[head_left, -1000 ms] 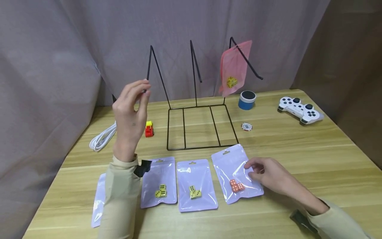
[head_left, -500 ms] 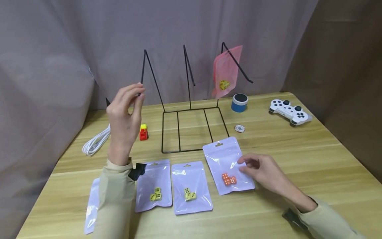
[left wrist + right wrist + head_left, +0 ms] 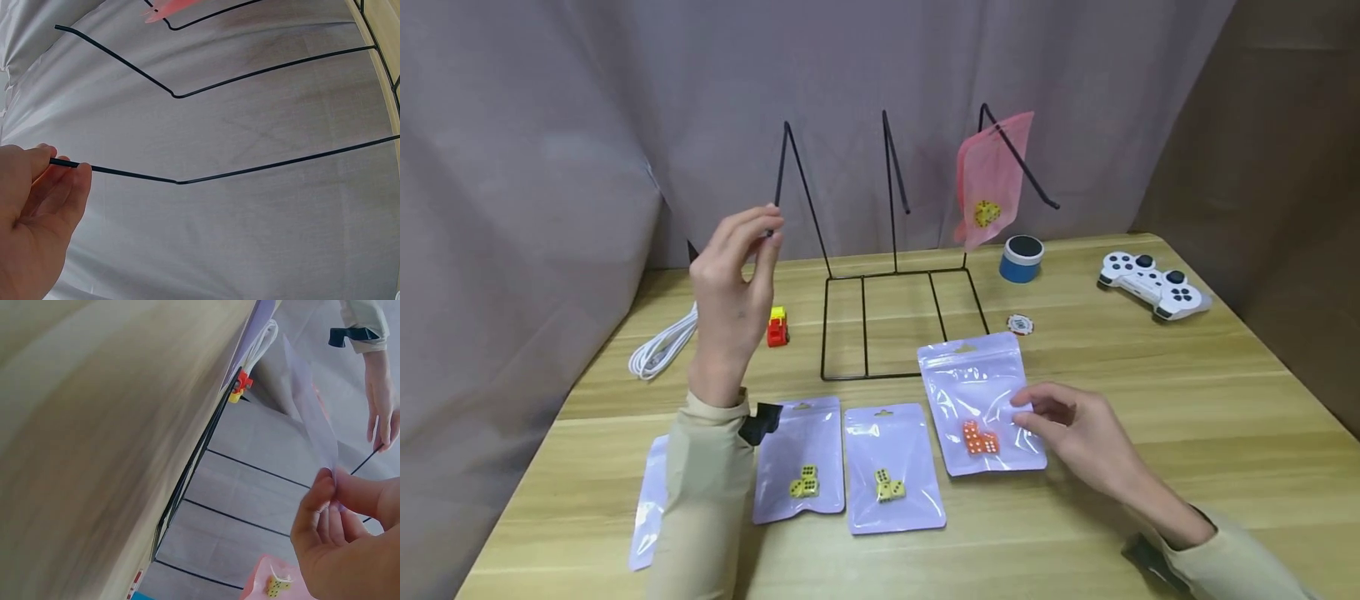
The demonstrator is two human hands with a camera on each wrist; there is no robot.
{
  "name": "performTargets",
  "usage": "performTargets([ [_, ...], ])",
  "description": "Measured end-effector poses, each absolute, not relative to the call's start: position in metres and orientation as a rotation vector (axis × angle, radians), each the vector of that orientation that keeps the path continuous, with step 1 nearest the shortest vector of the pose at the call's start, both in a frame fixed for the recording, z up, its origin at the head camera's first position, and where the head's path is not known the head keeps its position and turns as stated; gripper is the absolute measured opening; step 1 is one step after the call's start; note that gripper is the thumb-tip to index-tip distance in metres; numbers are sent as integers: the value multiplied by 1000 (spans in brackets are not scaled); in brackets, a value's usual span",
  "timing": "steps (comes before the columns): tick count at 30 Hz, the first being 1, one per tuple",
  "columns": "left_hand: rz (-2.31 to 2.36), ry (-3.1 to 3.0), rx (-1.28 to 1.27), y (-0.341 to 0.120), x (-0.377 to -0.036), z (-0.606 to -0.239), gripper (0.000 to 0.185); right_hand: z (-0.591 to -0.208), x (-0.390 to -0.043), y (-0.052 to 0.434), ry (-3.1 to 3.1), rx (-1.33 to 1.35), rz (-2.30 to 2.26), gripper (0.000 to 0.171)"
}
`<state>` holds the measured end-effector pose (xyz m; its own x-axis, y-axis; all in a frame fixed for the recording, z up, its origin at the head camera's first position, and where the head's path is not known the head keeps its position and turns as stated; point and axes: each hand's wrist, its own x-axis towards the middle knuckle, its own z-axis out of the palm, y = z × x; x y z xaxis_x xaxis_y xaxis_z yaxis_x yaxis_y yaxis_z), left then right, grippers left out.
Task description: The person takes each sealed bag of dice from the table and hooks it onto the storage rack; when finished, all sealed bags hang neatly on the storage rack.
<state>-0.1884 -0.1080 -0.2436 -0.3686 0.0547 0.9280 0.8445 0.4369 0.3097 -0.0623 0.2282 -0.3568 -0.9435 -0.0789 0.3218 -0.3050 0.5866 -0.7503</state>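
Observation:
My left hand (image 3: 733,292) pinches the end of the leftmost prong of a black wire rack (image 3: 865,327); the left wrist view shows the prong (image 3: 134,174) between thumb and fingers. By its right edge, a clear-fronted zip pouch (image 3: 977,383) with orange dice (image 3: 980,438) is pinched in my right hand (image 3: 1078,429). That pouch is raised off the table in the right wrist view, its hang hole toward the rack. Two more pouches with yellow dice, a middle pouch (image 3: 895,450) and a left pouch (image 3: 797,442), lie flat. Another pouch (image 3: 649,508) is partly hidden behind my left sleeve.
A pink pouch (image 3: 992,167) with yellow dice hangs on the rack's right prong. Around the rack are a white cable (image 3: 658,346), a red and yellow toy car (image 3: 777,327), a poker chip (image 3: 1020,324), a blue and white cylinder (image 3: 1021,260) and a white game controller (image 3: 1153,286).
My right hand has lifted the orange-dice pouch off the table and moved it slightly forward and left, turning it straighter. The left hand keeps its hold on the prong.

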Motion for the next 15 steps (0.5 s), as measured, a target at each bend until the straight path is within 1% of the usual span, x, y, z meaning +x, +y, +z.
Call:
performTargets([
  [6,-1035,-1750,-776,-106,-189,-243,13,-354,-61,224,-2469,346,1325,17],
  [15,-1034,-1763,-766,-107,-187,-243,13,-344,-60,218,-2343,397,1381,22],
])
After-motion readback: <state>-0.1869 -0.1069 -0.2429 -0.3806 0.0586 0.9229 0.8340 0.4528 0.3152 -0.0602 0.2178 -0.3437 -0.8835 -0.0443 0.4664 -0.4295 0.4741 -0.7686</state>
